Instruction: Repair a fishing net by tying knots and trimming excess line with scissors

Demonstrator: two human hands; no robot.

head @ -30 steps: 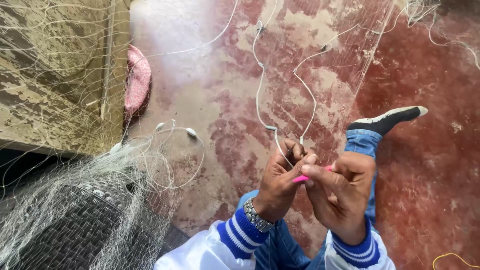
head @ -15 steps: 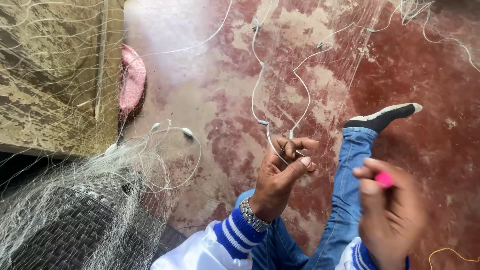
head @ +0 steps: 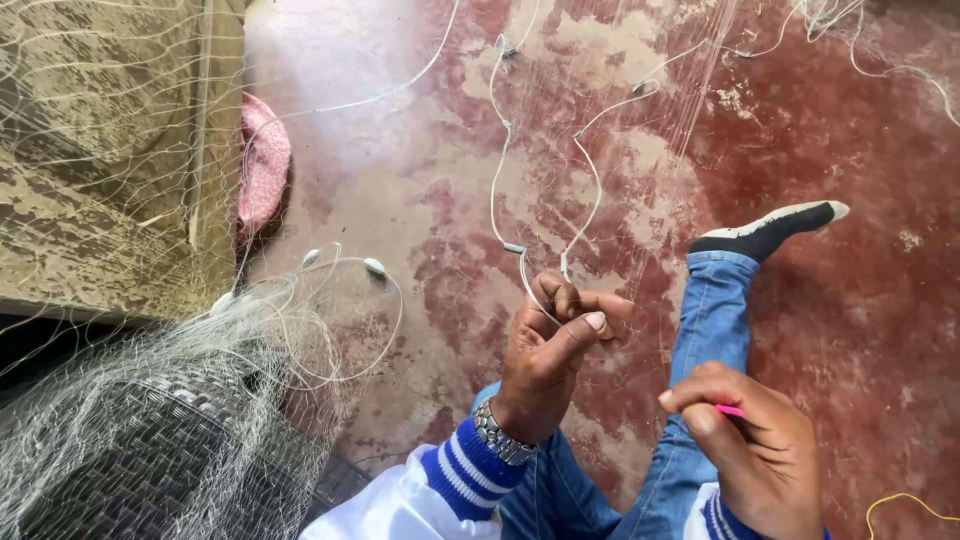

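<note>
**Net line pinched in left hand, pink tool in right**

The left hand (head: pixel 555 345) is raised above the knee, its grip closed — thumb and fingers pinch the white line (head: pixel 510 200) of a fine net (head: pixel 150 400). From the pinch, two strands of line run up and away across the red floor (head: pixel 850 300), with small weights spaced along them.

The right hand (head: pixel 755 445) sits lower and nearer the camera, apart from the left. Its grip is closed on a thin pink tool (head: pixel 730 410); only a short end shows between the fingers.

The bulk of the net lies heaped at the left over a dark woven basket (head: pixel 170 460). A pink sandal (head: pixel 263 160) lies beyond it, beside a worn wall — net mesh hangs across that wall too. A leg in jeans (head: pixel 705 330) stretches out below the hands, ending in a dark sock (head: pixel 765 230).
</note>
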